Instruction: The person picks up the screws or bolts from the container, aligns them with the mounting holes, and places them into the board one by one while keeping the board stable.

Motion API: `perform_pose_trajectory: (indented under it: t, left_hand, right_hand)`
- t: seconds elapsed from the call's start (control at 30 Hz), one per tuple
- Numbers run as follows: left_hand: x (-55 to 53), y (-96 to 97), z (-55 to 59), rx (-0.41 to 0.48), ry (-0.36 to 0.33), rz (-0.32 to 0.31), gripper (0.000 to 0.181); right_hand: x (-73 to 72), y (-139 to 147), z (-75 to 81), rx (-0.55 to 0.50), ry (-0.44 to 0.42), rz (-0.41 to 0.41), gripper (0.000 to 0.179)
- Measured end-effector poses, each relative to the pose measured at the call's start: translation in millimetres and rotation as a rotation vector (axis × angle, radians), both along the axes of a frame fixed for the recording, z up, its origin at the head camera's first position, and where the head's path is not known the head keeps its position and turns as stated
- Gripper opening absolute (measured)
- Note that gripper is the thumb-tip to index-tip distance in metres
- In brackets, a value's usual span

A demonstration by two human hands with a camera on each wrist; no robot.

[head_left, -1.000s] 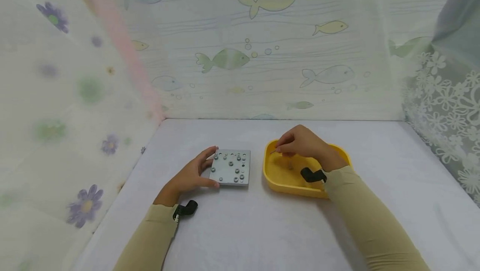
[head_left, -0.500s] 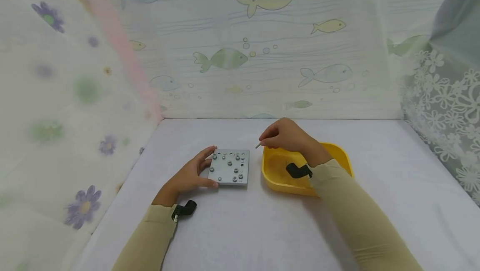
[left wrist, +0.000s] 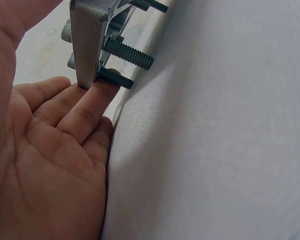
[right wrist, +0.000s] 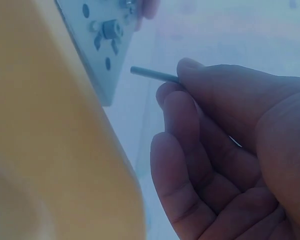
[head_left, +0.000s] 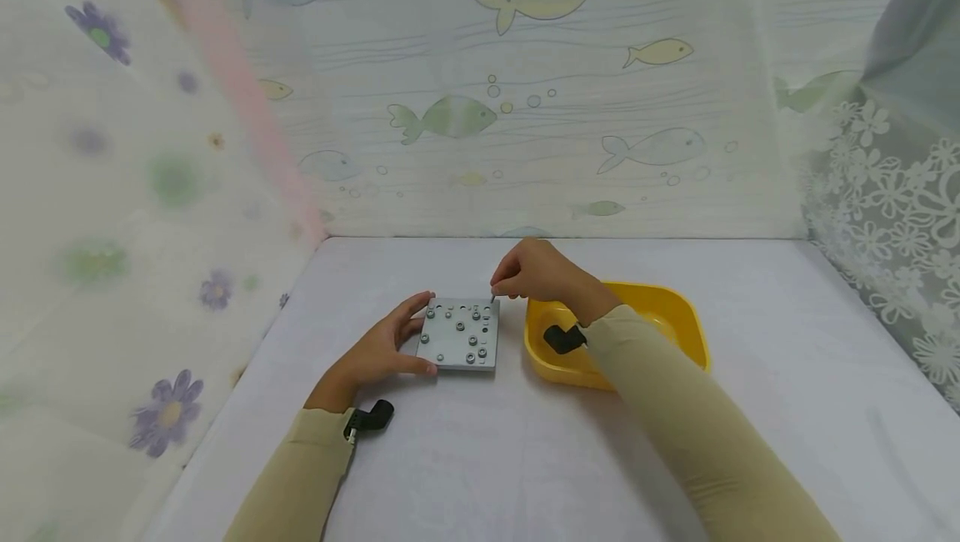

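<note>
A square grey metal plate [head_left: 457, 348] with several socket-head screws and holes stands on the white table, to the left of centre. Threaded screw ends [left wrist: 130, 54] stick out of its underside in the left wrist view. My left hand [head_left: 381, 348] holds the plate at its left side, thumb on the near edge and fingers towards the far edge. Between thumb and fingertip, my right hand [head_left: 542, 273] pinches a thin, smooth metal pin [right wrist: 152, 74]. In the right wrist view the pin's free end points towards the plate's corner, apart from it.
A yellow tray [head_left: 570, 377] stands right of the plate, under my right forearm. Its wall [right wrist: 90, 150] fills the left of the right wrist view. Printed curtains enclose the table at the back and sides.
My right hand has moved left from over the yellow tray to the plate's far right corner, carrying the pin, which now tilts more upright. The left hand and the plate stay put.
</note>
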State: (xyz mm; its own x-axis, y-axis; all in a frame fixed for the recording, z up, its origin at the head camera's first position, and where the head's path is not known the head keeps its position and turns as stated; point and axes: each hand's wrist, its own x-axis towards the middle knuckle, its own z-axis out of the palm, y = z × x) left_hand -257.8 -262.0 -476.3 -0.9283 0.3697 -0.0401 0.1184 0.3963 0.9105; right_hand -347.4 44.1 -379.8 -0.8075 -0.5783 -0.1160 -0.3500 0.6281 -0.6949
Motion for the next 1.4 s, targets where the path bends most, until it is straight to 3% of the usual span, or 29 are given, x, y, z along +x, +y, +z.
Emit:
perform_pose_trajectory:
  t: [0.7, 1.07, 1.4]
  left_hand:
    - [-2.0, -1.5, -2.4, 0.014, 0.003, -0.009, 0.127]
    - [-2.3, -0.4, -1.2, 0.004, 0.015, -0.017, 0.127]
    - [-1.6, 0.7, -2.6, -0.017, 0.021, -0.002, 0.127]
  right_hand:
    - [-2.6, -16, -11.7, 0.037, -0.048, -0.022, 0.005]
    - [-3.6, -21, -23.6, 0.094, -0.006, -0.015, 0.004]
    - [-2.2, -22, -24.2, 0.121, 0.019, -0.003, 0.004]
